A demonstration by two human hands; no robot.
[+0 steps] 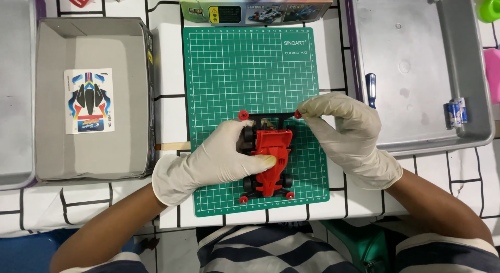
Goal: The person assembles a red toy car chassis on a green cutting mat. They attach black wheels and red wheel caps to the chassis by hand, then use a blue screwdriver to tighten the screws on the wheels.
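**Gloved hands on a red toy racer**

A red model race car (271, 166) lies on the green cutting mat (229, 70) at the middle of the surface. The left hand (221, 161) clasps the car's body from the side, thumb across its top. The right hand (349, 129) pinches a small red roller (298, 114) at the end of the car's black bumper bar. A grey metal tray (416, 143) holding batteries (457, 112) sits just right.
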